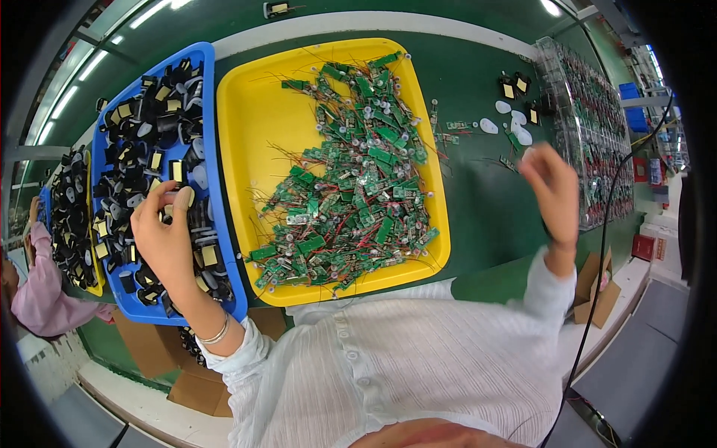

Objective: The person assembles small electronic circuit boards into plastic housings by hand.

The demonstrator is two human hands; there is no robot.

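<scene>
My left hand (166, 237) is over the blue tray (230, 254), its thumb and fingers closed in a pinch. The fingertips meet at the lower end of a black plastic part with a cream pad (177, 172). A pale oval shows at the thumb tip; I cannot tell exactly what is gripped. My right hand (554, 196) hovers over the green table on the right, slightly blurred, with thumb and forefinger pinched together. Something small and pale is at those fingertips, too unclear to name. Just beyond them lie several white oval caps (520, 128) and a small green circuit board (512, 142).
Between my hands stands a yellow tray (250, 142) heaped with wired green circuit boards (366, 179). Loose black parts (509, 88) lie at the far right, beside stacked clear trays (582, 134). A black cable (609, 216) hangs at right. Another person's pink sleeve (60, 280) is at far left.
</scene>
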